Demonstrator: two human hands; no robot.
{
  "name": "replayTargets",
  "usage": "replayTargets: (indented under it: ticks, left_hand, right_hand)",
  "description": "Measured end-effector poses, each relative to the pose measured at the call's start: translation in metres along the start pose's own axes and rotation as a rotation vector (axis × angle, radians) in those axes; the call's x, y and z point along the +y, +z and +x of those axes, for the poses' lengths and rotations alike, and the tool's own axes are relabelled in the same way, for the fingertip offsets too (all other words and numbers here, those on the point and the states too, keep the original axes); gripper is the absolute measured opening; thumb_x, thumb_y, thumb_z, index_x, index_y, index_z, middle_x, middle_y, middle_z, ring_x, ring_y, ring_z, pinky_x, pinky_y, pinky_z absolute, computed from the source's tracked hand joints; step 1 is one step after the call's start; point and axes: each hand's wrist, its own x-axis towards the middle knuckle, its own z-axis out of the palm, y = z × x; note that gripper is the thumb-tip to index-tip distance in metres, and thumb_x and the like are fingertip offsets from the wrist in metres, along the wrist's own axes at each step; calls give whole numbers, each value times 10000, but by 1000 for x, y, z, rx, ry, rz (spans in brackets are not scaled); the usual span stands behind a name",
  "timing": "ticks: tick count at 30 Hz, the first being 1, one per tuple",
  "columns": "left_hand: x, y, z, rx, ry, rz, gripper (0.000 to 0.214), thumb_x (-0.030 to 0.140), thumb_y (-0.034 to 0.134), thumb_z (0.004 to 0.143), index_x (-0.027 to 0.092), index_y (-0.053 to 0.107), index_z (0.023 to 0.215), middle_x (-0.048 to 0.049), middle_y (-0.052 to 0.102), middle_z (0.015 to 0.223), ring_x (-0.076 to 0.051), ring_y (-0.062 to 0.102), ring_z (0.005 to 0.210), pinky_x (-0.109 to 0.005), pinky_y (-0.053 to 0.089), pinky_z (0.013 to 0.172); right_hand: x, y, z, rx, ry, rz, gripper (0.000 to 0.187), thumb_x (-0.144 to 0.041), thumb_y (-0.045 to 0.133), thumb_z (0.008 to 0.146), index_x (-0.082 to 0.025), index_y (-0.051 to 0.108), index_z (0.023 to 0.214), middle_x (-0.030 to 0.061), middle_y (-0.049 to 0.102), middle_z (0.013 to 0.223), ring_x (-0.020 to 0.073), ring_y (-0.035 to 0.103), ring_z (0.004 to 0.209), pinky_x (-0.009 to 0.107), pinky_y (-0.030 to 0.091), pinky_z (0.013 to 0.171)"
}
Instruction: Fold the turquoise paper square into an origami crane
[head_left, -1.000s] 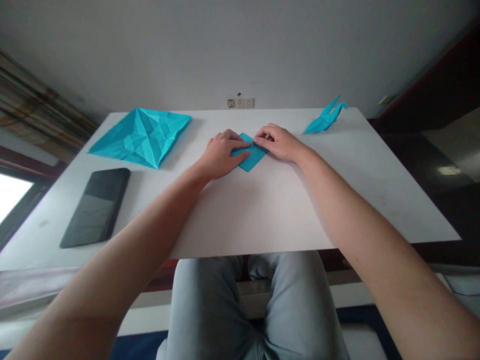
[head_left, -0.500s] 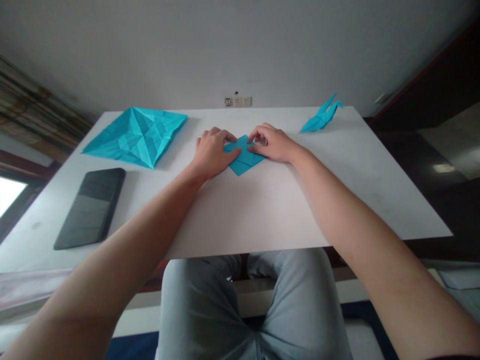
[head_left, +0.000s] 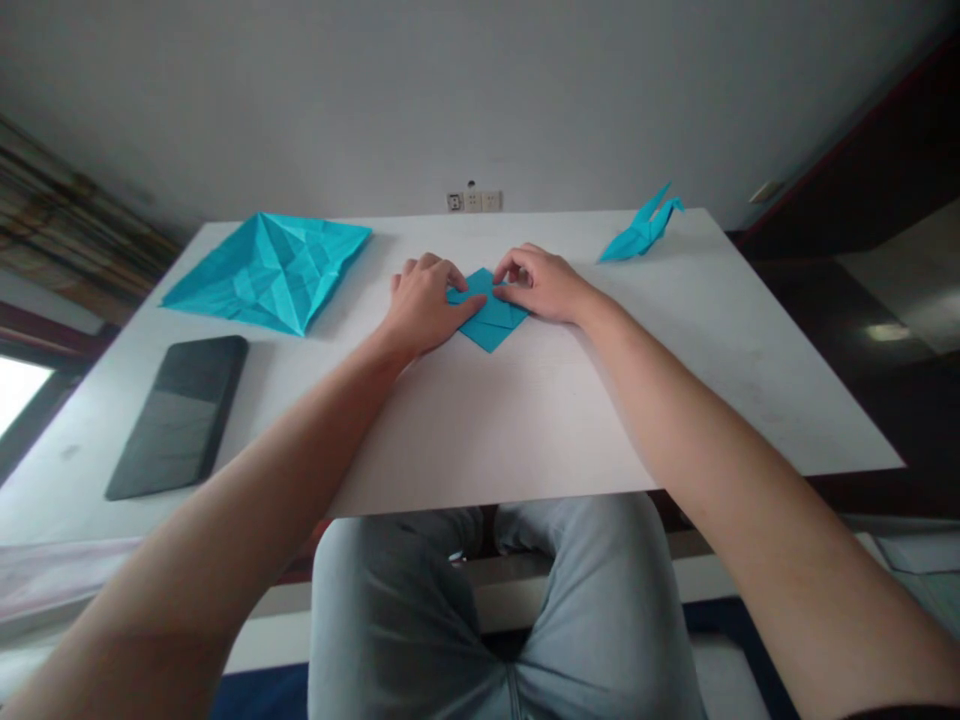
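Head-worn view, facing forward, down at table

The left hand and right hand contact the folded paper. A phone lies left, a paper bird right.

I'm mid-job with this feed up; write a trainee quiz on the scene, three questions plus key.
1. True or false: the left hand and the right hand both touch the small folded blue paper.

2. Where does the smartphone lie?
A) On the person's lap
B) On the left part of the white table
C) On top of the large creased blue sheet

3. Fill in the blank: the blue figure at the table's far right is an origami ____.

Key:
1. True
2. B
3. Crane
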Motion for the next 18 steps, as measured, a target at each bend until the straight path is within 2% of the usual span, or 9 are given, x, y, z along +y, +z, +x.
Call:
replayTargets:
  ticks: [7,11,18]
  left_hand:
    - [-1,1,0,-3,35,-15,212,450,874,1120,255,860,1201,-188,813,1614,-499,709,1606,-743,505,1435]
    - [-1,2,1,-5,46,-20,212,444,854,1124,244,873,1193,-189,822,1581,-499,718,1587,-735,521,1419]
    - [-3,9,2,-19,146,-46,224,426,843,1109,256,863,1253,-168,817,1580,-457,721,1564,-682,543,1397]
  right_hand:
    - [3,2,1,27,11,16,223,-261,892,1012,-264,877,1235,78,813,1301,292,732,1124,482,573,1115]
    - [3,2,2,28,14,24,203,-264,886,1038,-260,882,1241,79,808,1281,290,735,1122,474,572,1099]
    - [1,2,1,35,27,26,137,-258,864,1060,-264,875,1196,78,803,1250,277,718,1053,456,573,1039]
